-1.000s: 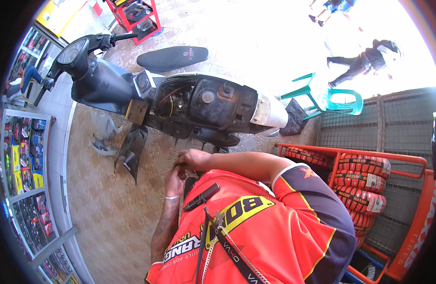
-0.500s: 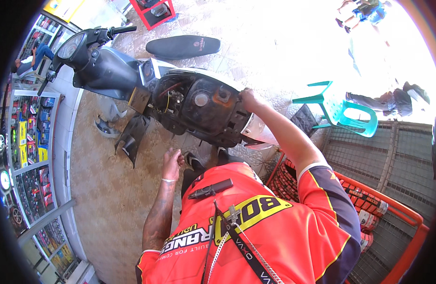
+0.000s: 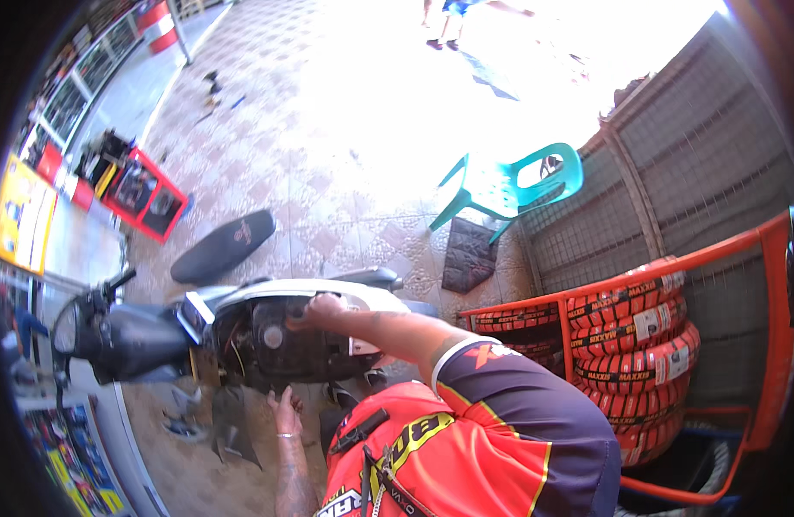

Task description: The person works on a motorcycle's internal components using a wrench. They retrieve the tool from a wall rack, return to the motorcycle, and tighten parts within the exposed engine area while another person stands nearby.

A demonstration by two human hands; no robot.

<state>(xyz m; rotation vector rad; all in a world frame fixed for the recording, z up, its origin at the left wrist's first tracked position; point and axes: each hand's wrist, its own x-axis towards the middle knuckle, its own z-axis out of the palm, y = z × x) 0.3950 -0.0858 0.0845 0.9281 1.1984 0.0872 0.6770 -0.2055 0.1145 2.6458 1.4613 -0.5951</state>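
A scooter (image 3: 138,343) with its seat off stands across in front of me, handlebar to the left. Its open body shows a dark tank with a round pale cap (image 3: 272,334). My right hand (image 3: 325,308) reaches over the tank and is closed on the scooter's rear frame, near the white side panel; what its fingertips touch is hidden. My left hand (image 3: 285,412) is low at the near side of the body, palm partly up, fingers loosely stretched and thumb apart, holding nothing visible. Whether its fingertips touch the body's lower edge, I cannot tell.
The detached black seat (image 3: 225,248) lies on the tiled floor beyond the scooter. Loose body panels (image 3: 233,426) lie at the near left. A red tool cart (image 3: 147,194) stands far left, a green plastic chair (image 3: 509,189) far right. Red-wrapped tyres (image 3: 630,370) fill an orange rack at right.
My view has swung to the right and the scooter sits lower in it. My left hand has come up to the body's near edge. My right hand stays on the rear part.
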